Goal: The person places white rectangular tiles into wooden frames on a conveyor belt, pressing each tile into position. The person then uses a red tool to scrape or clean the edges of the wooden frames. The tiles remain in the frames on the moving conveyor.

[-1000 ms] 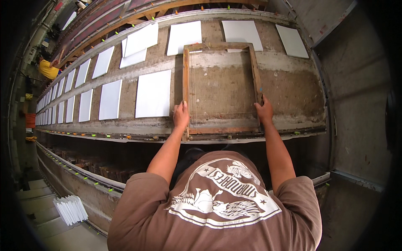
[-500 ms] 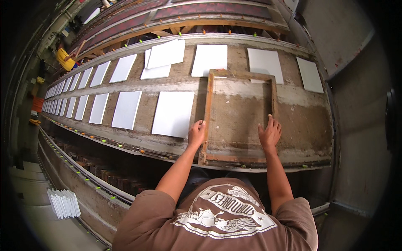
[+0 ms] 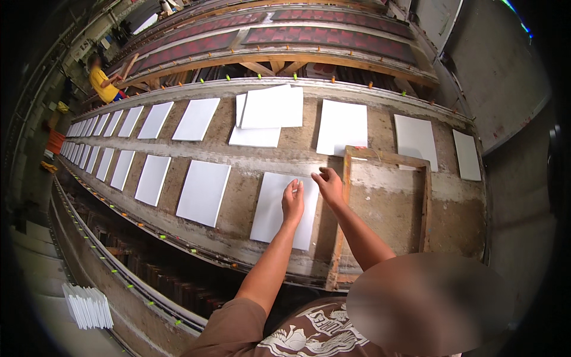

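Note:
My left hand point(image 3: 292, 202) hovers over the nearest white rectangular sheet or pad point(image 3: 267, 220), its fingers loosely curled and nothing visible in them. Close by on the right, my right hand point(image 3: 331, 185) is held near that pad's right edge, thumb and fingers apart, also without anything I can see in it. A rectangular wooden screen frame point(image 3: 426, 202) lies on the table to the right of the pad; my right forearm crosses over its left bar. Neither hand grips the frame.
Two rows of white pads point(image 3: 204, 193) run along the long stained table point(image 3: 458, 220). Loose sheets point(image 3: 273, 107) overlap on one pad in the far row. Another person point(image 3: 104, 83) in yellow stands at the far left. A white stack point(image 3: 87, 306) sits lower left.
Both hands have come off the wooden frame. The right hand has swung left across it, and the left hand is now above the white pad. The view has shifted.

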The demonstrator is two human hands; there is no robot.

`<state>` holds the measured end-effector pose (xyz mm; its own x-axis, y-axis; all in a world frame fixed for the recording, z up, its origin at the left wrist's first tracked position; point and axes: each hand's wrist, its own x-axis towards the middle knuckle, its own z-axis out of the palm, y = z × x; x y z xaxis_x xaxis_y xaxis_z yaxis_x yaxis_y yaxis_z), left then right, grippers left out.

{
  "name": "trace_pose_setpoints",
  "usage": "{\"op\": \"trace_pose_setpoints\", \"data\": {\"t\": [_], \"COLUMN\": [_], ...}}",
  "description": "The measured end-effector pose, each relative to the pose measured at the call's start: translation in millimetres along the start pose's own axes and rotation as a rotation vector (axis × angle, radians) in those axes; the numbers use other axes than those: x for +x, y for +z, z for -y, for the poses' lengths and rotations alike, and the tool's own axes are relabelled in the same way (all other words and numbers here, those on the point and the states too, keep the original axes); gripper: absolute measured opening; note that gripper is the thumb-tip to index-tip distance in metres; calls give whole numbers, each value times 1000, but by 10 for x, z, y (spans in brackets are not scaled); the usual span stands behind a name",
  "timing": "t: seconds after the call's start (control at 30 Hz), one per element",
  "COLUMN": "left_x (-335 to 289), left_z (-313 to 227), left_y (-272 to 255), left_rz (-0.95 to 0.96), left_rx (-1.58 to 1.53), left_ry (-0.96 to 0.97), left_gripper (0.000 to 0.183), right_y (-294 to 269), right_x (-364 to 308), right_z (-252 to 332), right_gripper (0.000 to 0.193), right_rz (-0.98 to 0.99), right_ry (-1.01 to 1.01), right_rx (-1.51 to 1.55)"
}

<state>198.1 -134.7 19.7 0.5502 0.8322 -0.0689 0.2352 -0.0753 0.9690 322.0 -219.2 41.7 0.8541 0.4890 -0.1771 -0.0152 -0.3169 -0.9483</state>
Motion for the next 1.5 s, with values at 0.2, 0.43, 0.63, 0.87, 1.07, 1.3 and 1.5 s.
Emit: {"op": "trace_pose_setpoints", "data": {"t": [0.2,0.43,0.63,0.87,1.07,1.3,1.5], "left_x": [641,1060,1224,1121,1155,665,-190], "left_z": [-75,-18,19,154,180,-745,-1065], "left_y": [-251,-316,-372,-428,-566,-449,130], "left_rz": [-26,10,22,-68,-236,-76,410], "left_rx": [-31,-8,0,-158,-313,262,-204], "left_ry": [-59,-69,-43,-151,-64,311,176], "left_gripper": [51,48,50,43,56,59,46], "right_y": [1015,1566,1555,1171,174,-1181,-1945], "right_x": [1050,2143,2460,2229,1632,884,349], "right_z": [118,-22,75,259,304,270,197], "right_gripper": [79,35,26,37,32,44,44], "right_rz": [55,-318,-359,-481,-660,-499,-481], "right_ry": [225,306,414,273,15,-208,-214], "right_rx": [469,728,811,774,653,423,268]}}
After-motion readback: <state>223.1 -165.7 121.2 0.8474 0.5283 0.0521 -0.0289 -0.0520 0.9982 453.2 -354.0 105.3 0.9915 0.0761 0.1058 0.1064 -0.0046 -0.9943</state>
